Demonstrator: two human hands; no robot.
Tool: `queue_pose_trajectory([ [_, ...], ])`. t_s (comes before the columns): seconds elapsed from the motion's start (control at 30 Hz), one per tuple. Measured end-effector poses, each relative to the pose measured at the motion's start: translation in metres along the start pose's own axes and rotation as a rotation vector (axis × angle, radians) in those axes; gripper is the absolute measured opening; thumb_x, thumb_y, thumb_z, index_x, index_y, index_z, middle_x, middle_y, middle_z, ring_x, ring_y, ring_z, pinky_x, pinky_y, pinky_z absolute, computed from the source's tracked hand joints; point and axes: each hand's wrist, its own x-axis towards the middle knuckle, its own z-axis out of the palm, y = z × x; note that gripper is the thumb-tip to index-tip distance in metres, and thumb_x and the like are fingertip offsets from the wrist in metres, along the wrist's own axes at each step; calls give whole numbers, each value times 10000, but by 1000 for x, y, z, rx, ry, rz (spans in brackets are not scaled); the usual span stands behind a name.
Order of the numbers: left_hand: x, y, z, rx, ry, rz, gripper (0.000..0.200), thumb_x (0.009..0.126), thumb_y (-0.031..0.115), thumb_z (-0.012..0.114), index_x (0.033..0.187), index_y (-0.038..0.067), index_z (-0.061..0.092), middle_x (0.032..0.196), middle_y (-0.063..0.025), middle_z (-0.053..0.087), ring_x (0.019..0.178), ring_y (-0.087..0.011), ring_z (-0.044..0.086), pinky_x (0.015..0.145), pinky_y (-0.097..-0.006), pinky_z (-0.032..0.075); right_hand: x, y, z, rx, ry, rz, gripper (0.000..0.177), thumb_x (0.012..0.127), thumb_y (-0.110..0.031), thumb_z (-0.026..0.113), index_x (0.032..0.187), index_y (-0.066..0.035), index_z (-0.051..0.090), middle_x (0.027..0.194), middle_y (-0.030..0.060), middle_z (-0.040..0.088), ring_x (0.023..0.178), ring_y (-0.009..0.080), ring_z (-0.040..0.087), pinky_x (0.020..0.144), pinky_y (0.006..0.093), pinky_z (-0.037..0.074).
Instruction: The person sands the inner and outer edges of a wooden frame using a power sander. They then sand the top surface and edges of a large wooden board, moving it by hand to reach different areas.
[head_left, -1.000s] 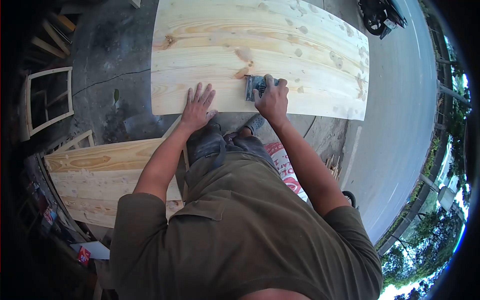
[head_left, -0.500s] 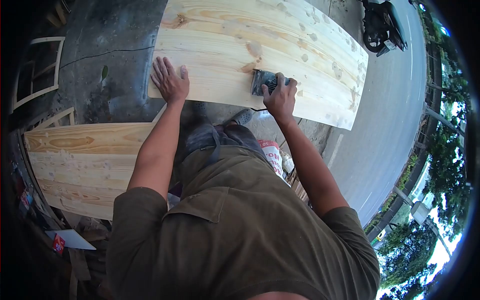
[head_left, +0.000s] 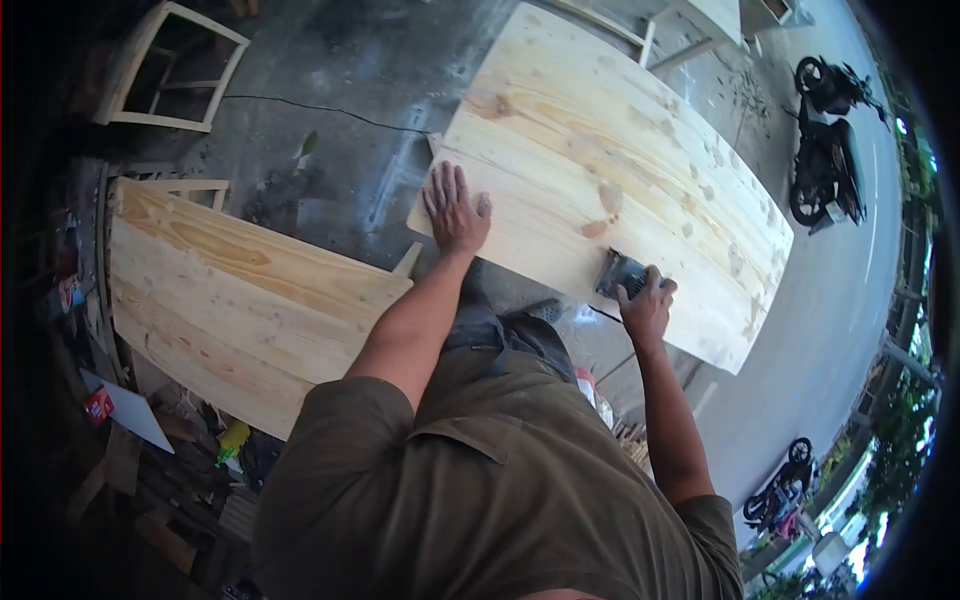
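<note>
A pale wooden panel [head_left: 560, 150] with knots and dark patches lies in front of me. My left hand [head_left: 457, 215] rests on its near left corner, palm down with the fingers spread. Toward the panel's near edge, right of centre, my right hand [head_left: 647, 303] is wrapped round a dark power sander [head_left: 620, 275]. The sander sits on the wood, and a dark cord runs from it over the near edge.
Another wooden panel [head_left: 240, 300] lies at the left. Wooden frames [head_left: 180, 75] stand at the upper left. Parked motorcycles [head_left: 828, 170] are at the right by the road [head_left: 790, 330]. A thin cable crosses the concrete floor [head_left: 330, 170].
The view has turned and shifted, so the panel and both hands appear lower and further right. More motorcycles show. Both hands keep their holds, on the panel and the sander.
</note>
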Motion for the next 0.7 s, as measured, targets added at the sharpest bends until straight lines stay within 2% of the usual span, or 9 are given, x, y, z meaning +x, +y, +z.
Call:
queue_pose_trajectory([
  [0.13, -1, -6, 6, -41, -60, -31, 860, 1007, 487, 608, 1667, 16, 326, 1778, -171, 228, 1658, -347, 161, 1330, -587, 117, 58, 36, 7, 49, 72, 190, 799, 819, -194, 889, 1465, -78, 432, 1324, 300, 489, 1101, 548, 657, 967, 595, 557],
  [0.17, -1, -4, -4, -66, -96, -36, 859, 1014, 476, 604, 1674, 14, 306, 1780, -174, 216, 1659, -347, 154, 1331, -582, 119, 66, 46, 9, 72, 76, 156, 809, 820, -188, 887, 1468, -67, 418, 1317, 306, 491, 1099, 544, 656, 961, 592, 562],
  [0.2, -4, -5, -2, -77, -24, -9, 856, 1022, 468, 598, 1678, 12, 291, 1781, -173, 209, 1658, -347, 151, 1333, -576, 123, 68, 43, 6, 62, 66, 104, 795, 801, -182, 894, 1437, -60, 432, 1289, 295, 494, 1081, 533, 658, 955, 583, 563],
  [0.33, -1, -1, -11, -57, -90, -41, 835, 1032, 466, 583, 1672, 8, 304, 1783, -173, 204, 1658, -347, 148, 1331, -572, 131, 41, -8, -9, 126, -120, -106, 745, 745, -168, 889, 1348, -35, 473, 1232, 264, 488, 1034, 507, 655, 920, 559, 570],
  [0.4, 1, 0, -10, -34, -94, -37, 829, 1035, 470, 579, 1669, 9, 309, 1781, -174, 204, 1660, -351, 136, 1329, -575, 127, 23, -38, -7, 125, -170, -156, 754, 726, -176, 884, 1355, -39, 492, 1244, 276, 493, 1050, 526, 649, 904, 598, 566],
  [0.47, 0, -1, -8, -35, -82, -30, 827, 1038, 475, 577, 1665, 4, 313, 1781, -173, 201, 1664, -339, 117, 1328, -590, 115, 15, -65, -7, 105, -152, -230, 706, 722, -162, 876, 1322, -28, 528, 1226, 271, 498, 1031, 535, 647, 900, 603, 567],
  [0.6, 5, 14, -13, 30, -170, -76, 883, 1012, 486, 614, 1677, 5, 290, 1781, -231, 148, 1662, -386, 98, 1325, -569, 133, 39, -93, -12, 98, -122, -265, 678, 729, -151, 851, 1325, -46, 546, 1232, 274, 505, 1024, 543, 656, 846, 595, 593],
  [0.63, 8, 28, -20, 158, -240, -85, 907, 1016, 513, 604, 1677, -11, 270, 1729, -283, 262, 1625, -423, 226, 1300, -603, 202, 45, -93, -16, 103, -123, -283, 674, 725, -152, 849, 1318, -50, 547, 1237, 275, 503, 1013, 543, 660, 835, 593, 598],
  [0.7, 18, 75, -70, -11, -651, -24, 885, 1040, 566, 554, 1664, -10, 305, 1641, -306, 394, 1578, -436, 328, 1262, -619, 266, 49, -82, -17, 71, -155, -321, 676, 716, -159, 846, 1313, -53, 548, 1248, 281, 497, 990, 548, 666, 822, 599, 601],
])
